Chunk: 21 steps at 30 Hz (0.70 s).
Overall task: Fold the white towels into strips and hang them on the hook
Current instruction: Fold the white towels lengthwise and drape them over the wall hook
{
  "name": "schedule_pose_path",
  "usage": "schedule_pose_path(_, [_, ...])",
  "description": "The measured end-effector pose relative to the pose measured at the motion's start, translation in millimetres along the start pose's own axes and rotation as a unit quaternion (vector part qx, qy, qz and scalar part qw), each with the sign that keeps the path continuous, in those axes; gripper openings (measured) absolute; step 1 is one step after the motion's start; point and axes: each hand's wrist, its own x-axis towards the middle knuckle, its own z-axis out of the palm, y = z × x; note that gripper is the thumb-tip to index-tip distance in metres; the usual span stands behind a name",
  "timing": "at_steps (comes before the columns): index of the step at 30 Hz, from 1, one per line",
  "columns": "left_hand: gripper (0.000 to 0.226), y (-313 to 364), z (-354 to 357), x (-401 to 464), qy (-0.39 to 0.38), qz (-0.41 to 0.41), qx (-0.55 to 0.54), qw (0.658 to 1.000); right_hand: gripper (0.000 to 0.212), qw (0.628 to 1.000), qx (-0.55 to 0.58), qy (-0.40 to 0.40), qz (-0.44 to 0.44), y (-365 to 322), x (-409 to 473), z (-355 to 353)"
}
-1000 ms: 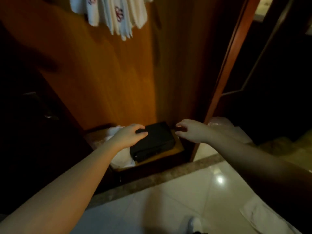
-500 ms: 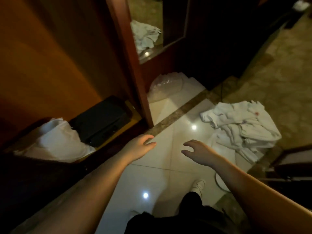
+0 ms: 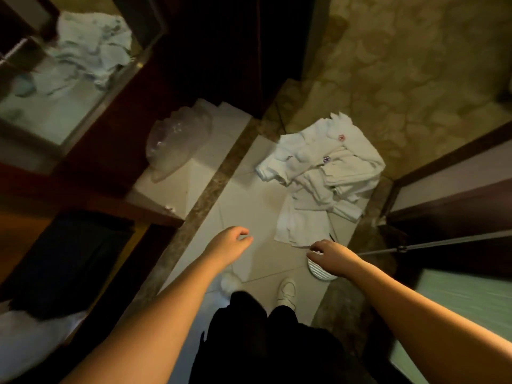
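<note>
head view now looks straight down at the floor, where half a second ago it still caught the wooden cabinet side. far left, the black box (image 3: 69,261) that both hands were touching a second ago sits low in the cabinet, left behind. next comes a clear plastic bag (image 3: 177,145) on the pale tile floor (image 3: 243,195). the left hand (image 3: 231,245) hangs over the tile, fingers loosely curled, holding nothing. right of it lies the heap of white towels (image 3: 321,173), crumpled, none folded into a strip. the right hand (image 3: 331,254) hovers just beside the heap's near edge, fingers drooping and empty, above a round white slotted disc (image 3: 318,268). the turn from cabinet to heap suggests the next towel is about to be fetched; the hook is out of sight.
</note>
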Motion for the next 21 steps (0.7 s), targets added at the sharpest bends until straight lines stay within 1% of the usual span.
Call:
schedule_pose_path(6, [0.022,41.0,14.0,112.3,-0.051,0.021,0.051,0.997,0.038,0.994,0.076,0.009,0.077,50.7,75.1,-14.2])
schedule_pose_path(8, [0.021,50.1,23.1,159.8,-0.064,0.026,0.067,0.995,0.033,0.989,0.105,0.007,0.106,65.8,111.5,-11.0])
schedule_pose_path(10, [0.022,53.4,38.1,210.7,-0.082,0.021,0.084,0.993,0.033,0.982,0.132,-0.003,0.135,82.0,148.2,-1.7])
schedule_pose_path(12, [0.022,50.5,59.4,269.7,-0.116,0.017,0.114,0.987,0.032,0.973,0.154,-0.017,0.169,102.7,190.1,13.1])
schedule_pose_path(17, [0.029,26.4,103.8,382.0,-0.182,0.018,0.196,0.963,0.025,0.956,0.198,-0.046,0.210,138.8,279.4,50.7])
schedule_pose_path(21, [0.031,2.3,152.2,462.5,-0.212,-0.005,0.201,0.956,0.028,0.943,0.232,-0.034,0.236,167.9,361.1,73.3])
